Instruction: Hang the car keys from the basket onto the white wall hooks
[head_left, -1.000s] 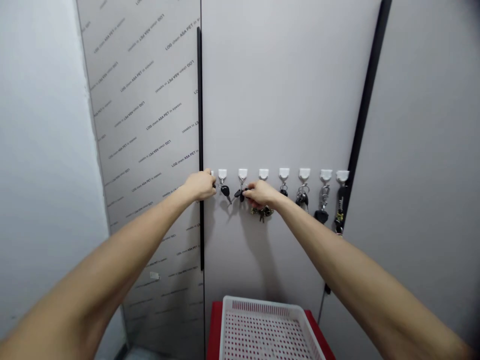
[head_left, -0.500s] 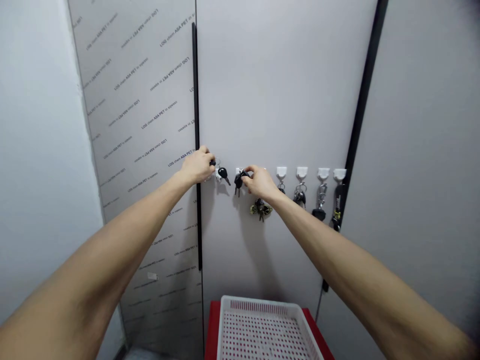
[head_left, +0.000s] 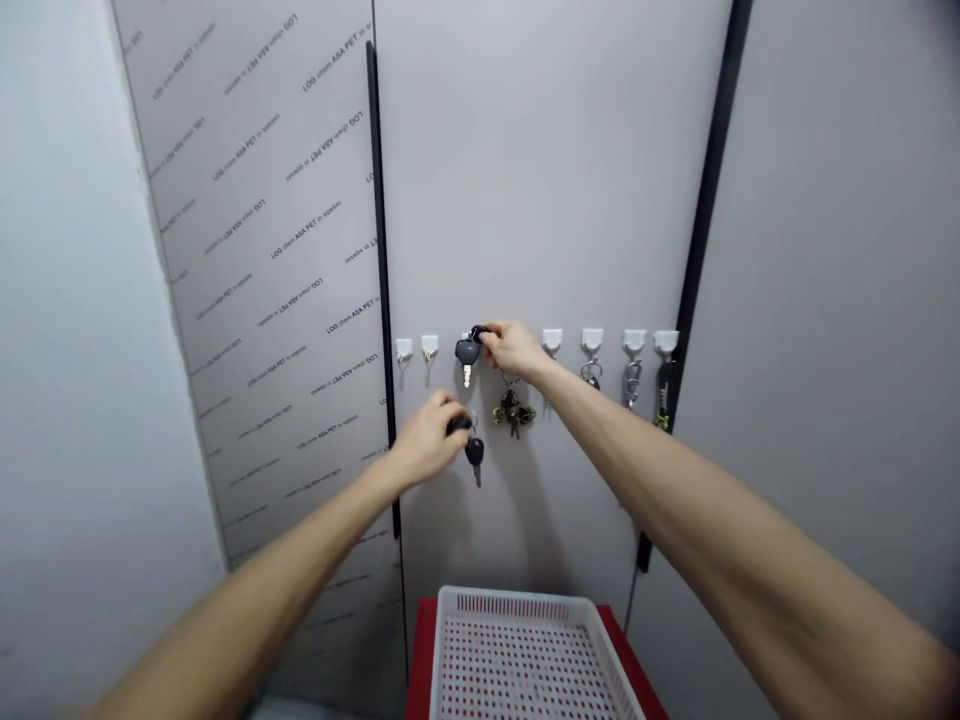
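Note:
My left hand [head_left: 435, 437], closed on a black fob, carries a set of keys [head_left: 475, 452] below the row of white hooks; one black-headed key dangles from its ring. Up at hook height, my right hand [head_left: 512, 347] pinches a small black fob with another set of keys [head_left: 467, 352], whose dark-headed key points down. Behind those keys a hook is mostly hidden, so I cannot tell whether their ring still touches it. Two bare hooks [head_left: 429, 345] are at the left end of the row. Under my right hand hangs a bunch of keys [head_left: 514, 410] with yellowish pieces.
Further right, more hooks [head_left: 592, 340] hold key rings [head_left: 631, 380], partly covered by my right forearm. A white perforated plastic basket [head_left: 525, 605] stands below on a red surface [head_left: 421, 650]. Long black handles [head_left: 381, 250] run down the grey cabinet doors.
My left hand has lifted its keys off the left hook and brought them down and right. My right hand has raised its keys towards the hook's top. The view has shifted slightly.

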